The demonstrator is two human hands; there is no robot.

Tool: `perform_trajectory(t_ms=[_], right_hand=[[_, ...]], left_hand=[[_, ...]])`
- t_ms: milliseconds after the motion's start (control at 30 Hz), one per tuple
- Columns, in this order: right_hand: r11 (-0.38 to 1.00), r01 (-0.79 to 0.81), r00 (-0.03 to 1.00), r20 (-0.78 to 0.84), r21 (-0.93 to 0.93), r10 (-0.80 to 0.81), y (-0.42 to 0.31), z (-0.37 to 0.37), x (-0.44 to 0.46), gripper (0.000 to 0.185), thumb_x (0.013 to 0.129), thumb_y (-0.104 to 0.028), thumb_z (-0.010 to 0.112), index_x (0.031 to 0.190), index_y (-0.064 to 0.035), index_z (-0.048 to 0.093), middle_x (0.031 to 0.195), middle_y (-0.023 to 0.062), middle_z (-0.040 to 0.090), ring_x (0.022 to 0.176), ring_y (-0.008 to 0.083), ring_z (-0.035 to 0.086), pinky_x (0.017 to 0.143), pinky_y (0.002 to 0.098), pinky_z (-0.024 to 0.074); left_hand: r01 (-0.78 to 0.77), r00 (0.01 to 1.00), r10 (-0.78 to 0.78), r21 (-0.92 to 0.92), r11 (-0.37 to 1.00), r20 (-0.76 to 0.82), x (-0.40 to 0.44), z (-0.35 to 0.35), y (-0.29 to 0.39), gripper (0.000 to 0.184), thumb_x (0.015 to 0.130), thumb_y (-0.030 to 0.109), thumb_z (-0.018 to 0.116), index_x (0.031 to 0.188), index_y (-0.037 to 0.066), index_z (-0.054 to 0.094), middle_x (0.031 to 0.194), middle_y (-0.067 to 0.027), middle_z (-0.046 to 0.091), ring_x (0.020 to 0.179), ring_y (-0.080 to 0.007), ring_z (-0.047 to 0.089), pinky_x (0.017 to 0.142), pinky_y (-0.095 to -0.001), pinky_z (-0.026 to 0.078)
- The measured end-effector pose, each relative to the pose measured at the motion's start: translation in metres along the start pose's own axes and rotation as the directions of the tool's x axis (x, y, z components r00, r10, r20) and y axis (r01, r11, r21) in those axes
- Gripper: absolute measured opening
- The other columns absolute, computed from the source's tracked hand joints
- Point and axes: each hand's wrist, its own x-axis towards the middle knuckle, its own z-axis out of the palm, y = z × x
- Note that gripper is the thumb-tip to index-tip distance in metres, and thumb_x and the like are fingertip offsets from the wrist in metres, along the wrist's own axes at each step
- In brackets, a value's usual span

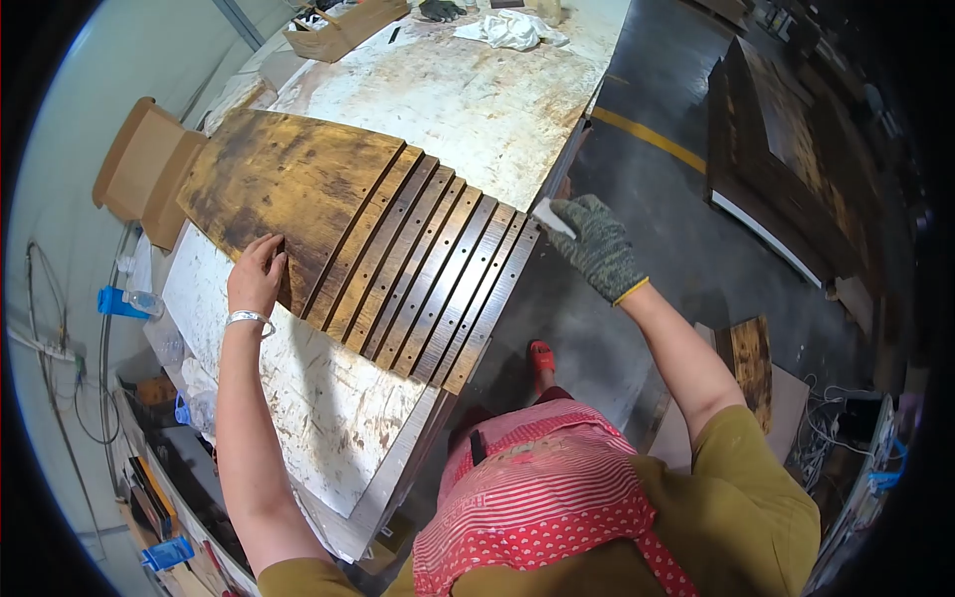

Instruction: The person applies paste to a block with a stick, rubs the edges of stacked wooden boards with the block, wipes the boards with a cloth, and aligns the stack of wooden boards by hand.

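Several dark-stained wooden boards (288, 164) lie stacked like stair steps across the table, their ends showing rows of small holes. My bare left hand (257, 274), with a pale band on the wrist, rests its slightly bent fingers on the near edge of the top board. At the far right end of the stack is my right hand (597, 244) in a grey-green knitted glove. It is closed on a small white pad (552, 218), which is beside the lowest board's corner. The pad's exact kind is unclear.
The stained white table (477, 109) carries a cardboard box (343, 30), a crumpled white cloth (512, 30) and a dark glove (441, 10). An open carton (149, 164) stands at left. Dark panels (786, 159) are stacked across the floor at right.
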Motion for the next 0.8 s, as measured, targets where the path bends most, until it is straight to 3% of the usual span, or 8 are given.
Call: perform_trajectory(t_ms=[300,433,533,567,600,633,700,800], right_hand=[[0.886,0.352,0.935,0.167,-0.303,-0.314,-0.015,0.039,-0.021,0.027,0.087,-0.032,0.054,0.106,-0.0142,0.061,0.086,0.0122,0.057,0.085,0.0303,0.056,0.067,0.0422,0.0453],[0.906,0.42,0.779,0.489,0.058,-0.392,-0.099,0.063,-0.077,0.022,0.089,-0.031,0.05,0.102,-0.0159,0.06,0.076,0.0106,0.056,0.074,0.0287,0.058,0.058,0.0416,0.0449],[0.788,0.434,0.803,0.21,0.436,-0.558,-0.114,0.069,-0.096,0.021,0.088,-0.032,0.051,0.097,-0.015,0.06,0.074,0.0101,0.057,0.069,0.0289,0.059,0.058,0.0419,0.0463],[0.877,0.352,0.758,0.45,0.328,-0.472,-0.103,0.067,-0.085,0.024,0.085,-0.03,0.054,0.102,-0.0133,0.058,0.077,0.0099,0.058,0.071,0.0295,0.059,0.064,0.0425,0.048],[0.819,0.543,0.767,0.289,0.184,-0.573,-0.109,0.033,-0.057,0.02,0.083,-0.023,0.056,0.099,-0.0107,0.059,0.081,0.0101,0.06,0.071,0.0303,0.06,0.069,0.0429,0.0481],[0.923,0.335,0.851,0.36,0.19,-0.383,-0.089,0.027,-0.04,0.024,0.081,-0.014,0.057,0.104,-0.0104,0.06,0.085,0.0122,0.061,0.076,0.0316,0.059,0.07,0.0433,0.0479],[0.945,0.326,0.945,0.029,0.018,-0.327,-0.065,0.0,-0.003,0.025,0.079,-0.015,0.06,0.103,-0.0087,0.063,0.09,0.0145,0.06,0.084,0.0318,0.059,0.073,0.0423,0.0475],[0.993,0.113,0.993,0.012,0.038,-0.114,-0.011,0.012,0.031,0.035,0.075,-0.019,0.063,0.108,-0.007,0.061,0.093,0.0159,0.059,0.088,0.0322,0.057,0.076,0.0413,0.0469]], left_hand=[[0.028,0.999,-0.026,0.037,0.999,-0.038,-0.005,0.002,0.006,0.032,0.086,0.026,0.056,0.116,0.017,0.06,0.125,-0.0027,0.055,0.103,-0.0253,0.059,0.087,-0.0345,0.048],[0.058,0.998,-0.058,0.006,0.998,-0.03,-0.007,0.001,0.011,0.032,0.087,0.027,0.055,0.117,0.016,0.06,0.126,-0.0028,0.055,0.104,-0.0254,0.059,0.087,-0.0345,0.047],[0.039,0.999,-0.038,0.009,0.999,-0.029,-0.006,0.001,0.009,0.032,0.088,0.028,0.053,0.117,0.014,0.06,0.126,-0.0037,0.055,0.105,-0.0257,0.058,0.088,-0.0347,0.047],[0.032,0.999,-0.032,0.009,0.999,-0.033,-0.006,0.001,0.01,0.033,0.089,0.029,0.053,0.116,0.014,0.061,0.126,-0.0043,0.055,0.105,-0.026,0.058,0.088,-0.0347,0.047],[0.027,0.999,-0.027,0.009,1.0,-0.037,-0.006,0.0,0.009,0.033,0.089,0.03,0.052,0.116,0.013,0.061,0.126,-0.0049,0.055,0.106,-0.0264,0.058,0.088,-0.0348,0.047],[0.032,0.999,-0.031,0.012,0.999,-0.038,-0.006,0.001,0.007,0.033,0.089,0.03,0.052,0.116,0.013,0.061,0.126,-0.0049,0.055,0.106,-0.0264,0.058,0.088,-0.0348,0.047],[0.032,0.999,-0.032,-0.012,0.999,-0.014,-0.005,0.002,0.005,0.035,0.09,0.033,0.05,0.117,0.012,0.06,0.126,-0.0061,0.055,0.11,-0.0261,0.055,0.091,-0.0339,0.045],[0.017,0.999,-0.017,-0.009,1.0,-0.037,-0.005,0.003,0.005,0.034,0.09,0.032,0.052,0.116,0.012,0.061,0.125,-0.0061,0.056,0.106,-0.0269,0.057,0.089,-0.0345,0.046]])
